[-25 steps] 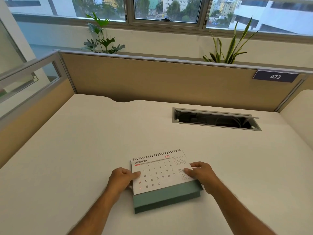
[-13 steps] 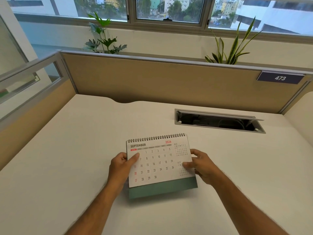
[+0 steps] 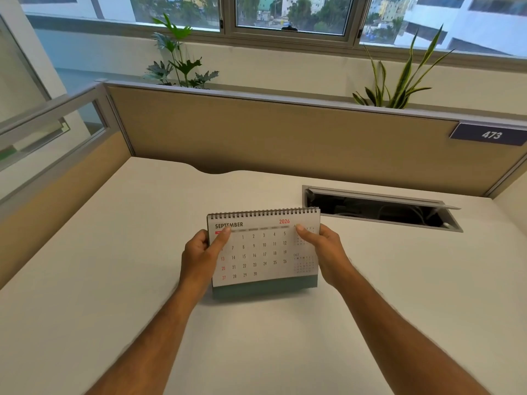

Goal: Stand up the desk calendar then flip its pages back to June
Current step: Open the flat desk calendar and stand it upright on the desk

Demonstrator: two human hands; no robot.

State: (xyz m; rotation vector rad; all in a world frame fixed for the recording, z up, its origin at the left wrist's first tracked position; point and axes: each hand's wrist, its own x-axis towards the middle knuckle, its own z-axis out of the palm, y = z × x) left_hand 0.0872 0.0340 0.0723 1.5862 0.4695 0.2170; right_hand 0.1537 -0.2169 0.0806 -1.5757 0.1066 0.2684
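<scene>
The desk calendar (image 3: 263, 252) is a white spiral-bound pad on a grey-green base, showing SEPTEMBER 2026. It stands nearly upright on the white desk (image 3: 114, 266), its face tilted toward me, base edge on the desk. My left hand (image 3: 199, 258) grips its left edge, thumb on the page just under the month name. My right hand (image 3: 325, 252) grips the right edge, thumb on the page near the small month tables. The back of the calendar is hidden.
An open cable tray slot (image 3: 379, 208) is sunk into the desk behind and right of the calendar. Tan partition walls (image 3: 271, 138) close the desk at the back and left. A sign reading 473 (image 3: 489, 134) hangs at the back right. Plants (image 3: 179, 64) stand beyond the partition.
The calendar went from lying flat on the desk to standing nearly upright. Both hands slid up its side edges toward the spiral as it rose.
</scene>
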